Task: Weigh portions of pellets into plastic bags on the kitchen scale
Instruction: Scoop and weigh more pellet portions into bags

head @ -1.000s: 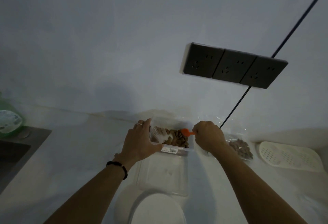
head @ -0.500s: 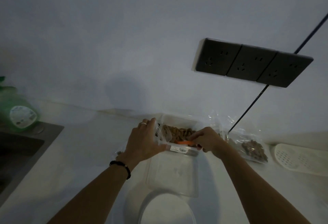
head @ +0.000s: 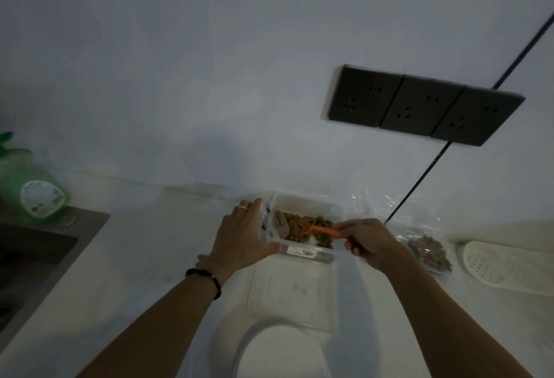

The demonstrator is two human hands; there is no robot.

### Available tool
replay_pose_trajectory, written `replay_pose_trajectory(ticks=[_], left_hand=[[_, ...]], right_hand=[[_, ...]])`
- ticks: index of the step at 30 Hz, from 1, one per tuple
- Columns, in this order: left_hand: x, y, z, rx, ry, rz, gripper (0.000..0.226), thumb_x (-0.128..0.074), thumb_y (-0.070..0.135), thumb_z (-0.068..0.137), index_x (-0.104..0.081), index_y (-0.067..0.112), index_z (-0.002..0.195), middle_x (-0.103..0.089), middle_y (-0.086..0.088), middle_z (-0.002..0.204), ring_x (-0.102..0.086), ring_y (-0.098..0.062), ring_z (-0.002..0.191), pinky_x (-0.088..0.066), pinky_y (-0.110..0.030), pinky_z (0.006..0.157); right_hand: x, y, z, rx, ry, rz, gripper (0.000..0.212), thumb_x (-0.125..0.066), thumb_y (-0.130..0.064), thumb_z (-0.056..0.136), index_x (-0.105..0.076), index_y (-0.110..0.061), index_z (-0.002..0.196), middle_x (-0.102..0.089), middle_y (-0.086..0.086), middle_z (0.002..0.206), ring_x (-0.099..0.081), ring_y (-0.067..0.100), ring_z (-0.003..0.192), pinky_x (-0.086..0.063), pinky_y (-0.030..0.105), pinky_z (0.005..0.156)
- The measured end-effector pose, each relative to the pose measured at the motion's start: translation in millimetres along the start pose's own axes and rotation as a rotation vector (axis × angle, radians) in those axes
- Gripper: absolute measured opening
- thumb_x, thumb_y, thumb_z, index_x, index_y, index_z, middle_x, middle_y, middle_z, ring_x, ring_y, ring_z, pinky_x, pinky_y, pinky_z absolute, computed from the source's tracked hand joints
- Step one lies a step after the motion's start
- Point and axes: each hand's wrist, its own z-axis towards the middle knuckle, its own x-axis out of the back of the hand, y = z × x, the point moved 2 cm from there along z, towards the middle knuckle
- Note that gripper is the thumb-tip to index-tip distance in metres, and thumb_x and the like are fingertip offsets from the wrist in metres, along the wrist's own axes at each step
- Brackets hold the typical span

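Head-camera footage is taken in dim light, looking down on a pale worktop (head: 144,257) set against a plain wall. At the far left a green bottle (head: 33,192) with a round pale label is seen beside the dark edge of a sink (head: 36,246). Further right, the left hand (head: 239,237), with a ring on one finger and a dark band on the wrist, is curled around the near left corner of a clear plastic tub (head: 302,222), and a crumpled clear plastic bag (head: 271,223) is gripped by its fingers against the tub's left wall. Brown pellets (head: 302,226) are held inside the tub. An orange scoop (head: 322,230) is pinched by its handle in the right hand (head: 368,243), whose fingers are curled closed around it, and its bowl is dipped among the pellets. Nearer the camera, a clear flat lid (head: 290,293) is laid on the worktop, and a white rounded object (head: 278,353), possibly the scale, is seen at the bottom edge. On the wall above, three dark sockets (head: 419,105) are mounted in a row, and a thin dark cable (head: 419,183) is run down behind them. To the right of the hands, a second clear bag of pellets (head: 428,250) is laid on the worktop. At the far right, a white perforated tray (head: 506,266) is placed.
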Motion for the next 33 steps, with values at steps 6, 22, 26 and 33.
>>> replay_pose_trajectory(ticks=[6,22,26,33], left_hand=[[-3,11,7,-0.002,-0.023,-0.009,0.103,-0.075,0.062,0.063,-0.028,0.018,0.143,-0.044,-0.003,0.128,-0.045,-0.023,0.117,-0.039,-0.035,0.093],[-2,17,9,0.116,-0.002,-0.345,0.104,-0.078,0.055,0.065,-0.025,0.019,0.147,-0.036,-0.002,0.139,-0.043,-0.019,0.127,-0.046,-0.041,0.098],[-5,18,9,0.113,0.007,-0.352,0.104,-0.08,0.053,0.064,-0.026,0.02,0.146,-0.037,-0.001,0.14,-0.044,-0.018,0.125,-0.045,-0.037,0.097],[-5,14,8,0.12,0.038,-0.277,0.101,-0.079,0.052,0.066,-0.026,0.018,0.145,-0.038,-0.003,0.136,-0.044,-0.02,0.124,-0.045,-0.041,0.097]], right_hand=[[13,-23,-16,0.085,0.008,-0.001,0.019,-0.056,0.011,0.083,-0.072,0.003,0.087,-0.067,0.022,0.08,-0.046,0.013,0.039,-0.03,0.017,0.033],[-22,-66,-52,0.707,-0.029,-0.759,0.028,-0.057,-0.001,0.087,-0.077,-0.018,0.095,-0.069,-0.012,0.086,-0.055,-0.01,0.059,-0.04,0.006,0.064],[-18,-64,-55,0.734,-0.032,-0.74,0.028,-0.057,0.001,0.086,-0.077,-0.017,0.094,-0.07,-0.012,0.084,-0.058,-0.01,0.063,-0.04,0.005,0.063],[-2,-55,-51,0.548,0.08,-0.336,0.022,-0.058,0.004,0.087,-0.075,-0.007,0.091,-0.063,-0.014,0.055,-0.052,-0.001,0.042,-0.038,0.009,0.043]])
